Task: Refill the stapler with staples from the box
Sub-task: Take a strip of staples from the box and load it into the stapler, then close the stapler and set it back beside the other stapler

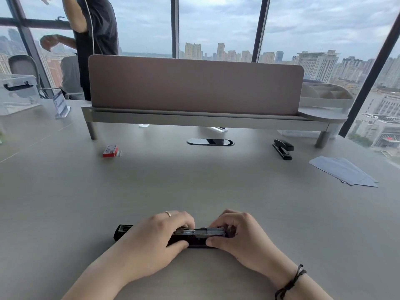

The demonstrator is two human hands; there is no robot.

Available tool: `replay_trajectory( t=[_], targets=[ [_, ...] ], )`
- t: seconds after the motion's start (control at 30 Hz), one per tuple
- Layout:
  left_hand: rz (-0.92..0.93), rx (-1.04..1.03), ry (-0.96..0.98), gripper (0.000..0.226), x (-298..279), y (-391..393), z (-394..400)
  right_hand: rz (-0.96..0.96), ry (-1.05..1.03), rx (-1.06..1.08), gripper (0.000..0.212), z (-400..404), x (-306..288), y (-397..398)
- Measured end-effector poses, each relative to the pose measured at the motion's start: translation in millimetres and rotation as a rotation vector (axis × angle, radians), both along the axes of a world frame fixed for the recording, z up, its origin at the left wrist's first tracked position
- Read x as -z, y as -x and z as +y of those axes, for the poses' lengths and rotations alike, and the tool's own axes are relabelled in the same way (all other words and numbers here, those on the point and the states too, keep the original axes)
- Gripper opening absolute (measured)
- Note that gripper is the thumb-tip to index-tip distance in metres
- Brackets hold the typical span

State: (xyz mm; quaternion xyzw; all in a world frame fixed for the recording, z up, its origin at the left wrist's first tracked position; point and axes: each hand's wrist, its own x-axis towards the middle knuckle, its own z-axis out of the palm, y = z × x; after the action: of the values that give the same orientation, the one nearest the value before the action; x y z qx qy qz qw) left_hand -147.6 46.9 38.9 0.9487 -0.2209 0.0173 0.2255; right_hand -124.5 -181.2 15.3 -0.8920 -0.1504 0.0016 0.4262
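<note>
A black stapler (195, 236) lies opened flat on the grey table near me, its metal staple channel facing up between my hands. My left hand (155, 237) covers the stapler's left half, fingers curled over the channel and thumb on its near side. My right hand (238, 237) grips the right end, fingertips on the channel's end and thumb on the base. The lid's end (122, 231) sticks out to the left. A red staple box (110, 150) lies far off at the back left, with a small staple strip beside it.
A second black stapler (283, 148) stands at the back right. Sheets of white paper (344, 171) lie at the right. A raised shelf with a brown divider screen (194, 87) spans the back. A person (95, 40) stands behind it at the left.
</note>
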Motion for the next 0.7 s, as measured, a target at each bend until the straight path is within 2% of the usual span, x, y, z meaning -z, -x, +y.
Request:
replay_trajectory(
  t=[0.2, 0.33, 0.57, 0.7],
  targets=[
    [0.101, -0.162, 0.002, 0.029, -1, 1, 48, 0.004, 0.015, -0.012, 0.017, -1, 0, -1],
    [0.109, -0.253, 0.08, 0.028, 4, 6, 79, 0.003, 0.039, 0.004, 0.015, -1, 0, 0],
    [0.197, -0.301, 0.308, 0.035, 10, 9, 99, 0.004, 0.049, -0.003, 0.014, 2, 1, 0],
    [0.18, -0.267, 0.53, 0.041, 1, 5, 95, 0.02, 0.049, -0.01, 0.015, 3, 1, 0]
  ],
)
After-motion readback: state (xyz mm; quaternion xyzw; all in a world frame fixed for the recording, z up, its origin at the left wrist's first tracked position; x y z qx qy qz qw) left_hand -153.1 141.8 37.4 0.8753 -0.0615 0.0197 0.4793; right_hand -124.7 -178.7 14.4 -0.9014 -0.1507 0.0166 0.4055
